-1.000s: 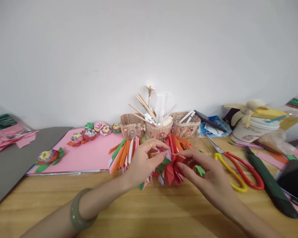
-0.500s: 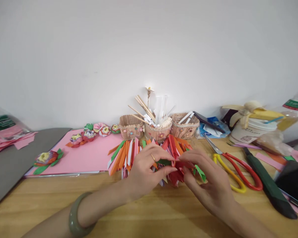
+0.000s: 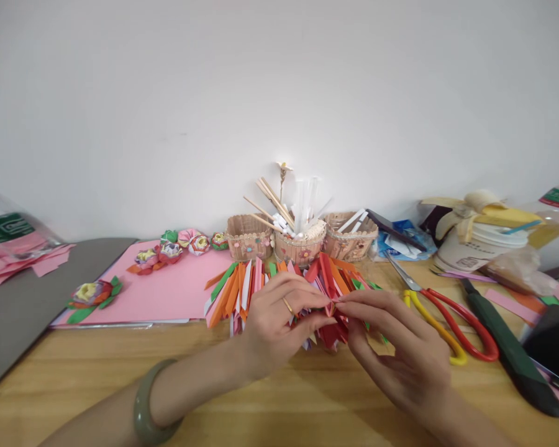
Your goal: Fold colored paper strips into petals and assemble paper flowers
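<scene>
My left hand, wearing a ring, pinches a small folded red-and-pink paper piece between thumb and fingertips. From the other side my right hand meets this piece with its fingertips, its thumb curled below them. Much of the piece is covered by fingers. Directly behind both hands lies a dense row of folded paper strips in orange, green, white, pink and red. The hands hide the middle of that row.
Three decorated wooden baskets stand by the wall; the middle basket holds sticks and white rolls. Scissors and a dark green-handled tool lie to the right. Paper flowers rest on pink sheets at left. A banana peel tops a cup.
The right fingers have drawn closer to the left fingertips, and the red paper that stretched between the hands now shows less. The whole view has shifted slightly.
</scene>
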Action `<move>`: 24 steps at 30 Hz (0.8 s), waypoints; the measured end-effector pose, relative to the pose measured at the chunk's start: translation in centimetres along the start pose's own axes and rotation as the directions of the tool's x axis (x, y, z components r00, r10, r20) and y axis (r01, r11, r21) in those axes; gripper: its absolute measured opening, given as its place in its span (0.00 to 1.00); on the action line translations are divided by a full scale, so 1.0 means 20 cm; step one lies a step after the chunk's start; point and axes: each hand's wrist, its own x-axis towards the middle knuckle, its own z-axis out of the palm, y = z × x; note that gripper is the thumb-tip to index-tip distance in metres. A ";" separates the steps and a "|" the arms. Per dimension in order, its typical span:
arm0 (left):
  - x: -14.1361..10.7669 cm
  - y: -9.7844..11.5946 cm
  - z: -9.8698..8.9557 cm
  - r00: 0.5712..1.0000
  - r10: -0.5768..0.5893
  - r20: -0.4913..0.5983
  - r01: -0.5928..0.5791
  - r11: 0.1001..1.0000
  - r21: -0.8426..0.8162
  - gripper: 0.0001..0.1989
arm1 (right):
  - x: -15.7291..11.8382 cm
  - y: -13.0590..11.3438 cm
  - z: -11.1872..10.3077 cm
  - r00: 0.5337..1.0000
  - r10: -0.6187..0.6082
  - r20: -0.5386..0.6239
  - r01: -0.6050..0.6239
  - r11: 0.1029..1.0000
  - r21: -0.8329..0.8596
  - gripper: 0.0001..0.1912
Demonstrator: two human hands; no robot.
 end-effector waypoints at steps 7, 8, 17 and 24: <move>0.00 0.01 0.00 0.999 -0.002 0.045 0.001 1.000 0.020 0.05 | 0.00 -0.01 -0.01 0.999 0.003 0.043 -0.002 1.000 -0.006 0.17; 0.00 0.01 0.00 0.998 -0.002 0.056 0.001 1.000 0.021 0.05 | 0.01 0.00 -0.01 0.999 0.001 0.044 -0.001 1.000 -0.002 0.16; -0.02 -0.01 0.00 0.988 -0.007 0.155 -0.003 0.998 0.064 0.06 | 0.02 0.01 0.00 0.990 0.029 0.136 -0.039 0.996 0.075 0.13; -0.01 -0.01 -0.01 0.989 0.016 0.148 -0.018 1.000 0.012 0.05 | 0.03 0.02 -0.02 0.979 -0.019 0.202 -0.008 0.991 0.135 0.11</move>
